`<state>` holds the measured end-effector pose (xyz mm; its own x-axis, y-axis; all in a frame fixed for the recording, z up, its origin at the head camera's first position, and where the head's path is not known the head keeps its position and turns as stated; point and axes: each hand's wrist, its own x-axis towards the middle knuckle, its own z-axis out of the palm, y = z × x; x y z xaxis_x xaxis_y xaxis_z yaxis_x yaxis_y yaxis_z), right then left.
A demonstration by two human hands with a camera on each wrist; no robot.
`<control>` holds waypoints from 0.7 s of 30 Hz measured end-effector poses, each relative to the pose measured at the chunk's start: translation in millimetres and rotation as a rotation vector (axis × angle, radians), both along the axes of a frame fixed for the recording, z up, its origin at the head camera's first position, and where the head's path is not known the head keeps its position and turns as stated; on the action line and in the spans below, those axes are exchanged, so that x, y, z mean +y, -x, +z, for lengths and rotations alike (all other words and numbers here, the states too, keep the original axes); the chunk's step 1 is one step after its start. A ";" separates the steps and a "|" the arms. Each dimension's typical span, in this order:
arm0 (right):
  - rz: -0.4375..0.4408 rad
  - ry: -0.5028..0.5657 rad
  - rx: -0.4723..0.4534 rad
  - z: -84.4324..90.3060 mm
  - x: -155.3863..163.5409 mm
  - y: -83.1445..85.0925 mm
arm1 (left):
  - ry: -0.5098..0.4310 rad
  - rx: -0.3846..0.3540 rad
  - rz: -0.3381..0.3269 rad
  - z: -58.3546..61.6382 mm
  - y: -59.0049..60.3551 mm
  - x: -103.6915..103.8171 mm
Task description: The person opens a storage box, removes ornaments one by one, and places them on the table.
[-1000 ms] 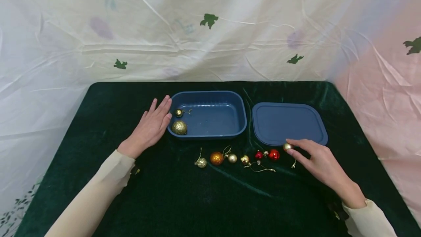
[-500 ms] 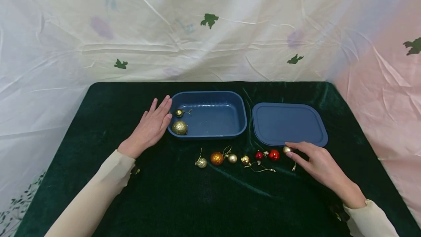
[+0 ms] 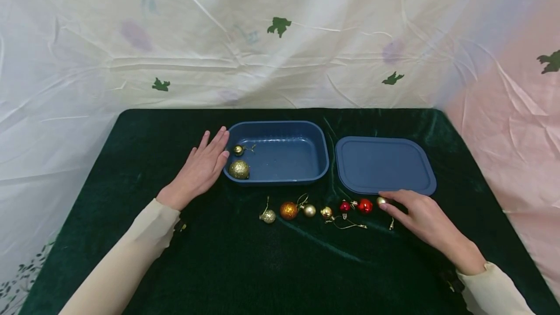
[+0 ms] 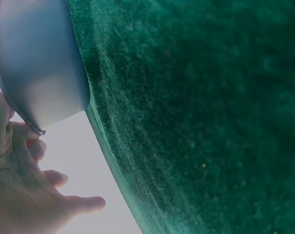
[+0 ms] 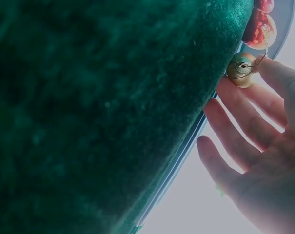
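Table (image 3: pixel 245 261): dark green velvet. Container (image 3: pixel 280 177) and lid (image 3: pixel 385 164): navy blue. Glitter ball (image 3: pixel 238 169) at container's 8 o'clock: gold. Glitter ball (image 3: pixel 288 210) in front row: orange. Shiny ball (image 3: pixel 365 205): red. Backdrop (image 3: pixel 280 38): white, scattered green leaf prints. Sleeves (image 3: pixel 148 230): cream.
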<state>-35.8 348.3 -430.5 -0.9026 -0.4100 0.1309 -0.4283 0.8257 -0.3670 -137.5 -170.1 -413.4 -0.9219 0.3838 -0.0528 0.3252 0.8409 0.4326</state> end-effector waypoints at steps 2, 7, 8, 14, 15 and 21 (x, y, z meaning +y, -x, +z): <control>-0.001 -0.006 -0.007 0.1 0.1 0.0 | -0.002 0.000 -0.001 -0.1 -0.3 0.1; -0.002 -0.028 -0.027 0.4 -0.1 1.0 | -0.003 -0.001 -0.004 -0.9 -0.9 -0.2; -0.001 -0.032 -0.028 0.6 -0.1 1.1 | -0.003 -0.002 -0.003 -1.0 -1.0 -0.1; 0.003 -0.044 -0.034 0.4 0.0 1.2 | 0.010 -0.006 0.007 -0.2 -1.4 1.0; 0.003 -0.043 -0.036 0.3 0.0 1.3 | 0.012 -0.006 0.008 -0.1 -1.2 1.2; 0.013 -0.039 -0.035 1.1 -0.5 1.3 | 0.011 0.004 0.012 -0.3 0.0 1.1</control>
